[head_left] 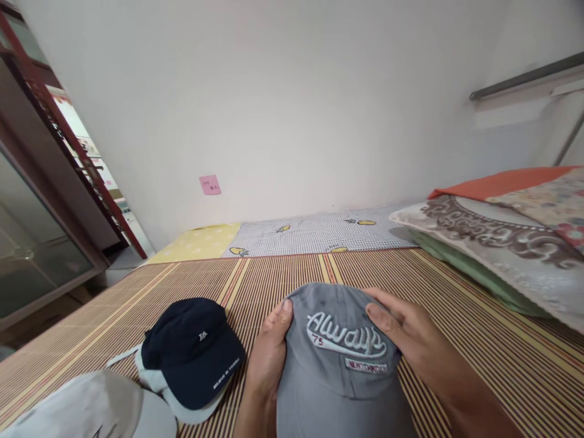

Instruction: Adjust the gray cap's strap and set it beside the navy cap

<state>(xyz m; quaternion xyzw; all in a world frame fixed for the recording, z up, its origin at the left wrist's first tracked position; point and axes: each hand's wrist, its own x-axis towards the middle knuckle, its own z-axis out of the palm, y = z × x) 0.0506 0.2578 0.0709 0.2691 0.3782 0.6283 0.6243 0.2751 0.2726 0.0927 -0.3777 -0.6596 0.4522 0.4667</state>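
A grey baseball cap (337,340) with "Always" embroidered across its front is held between both my hands, its brim toward me. My left hand (270,347) grips the left side of the crown, thumb on the outside. On the opposite side, my right hand (404,328) clasps the crown with its thumb on the front; most of its fingers are hidden behind the cap. To the left, a navy cap (185,347) rests on top of a pale cap (194,415). A light grey cap (95,404) lies nearest me at the lower left, partly cut off.
A striped bamboo mat (269,274) covers the bed. Stacked pillows (497,243) lie at the right. A checked and yellow cloth (301,236) runs along the white wall, which bears a pink note (210,185). A glass-fronted cabinet (36,243) stands at the left.
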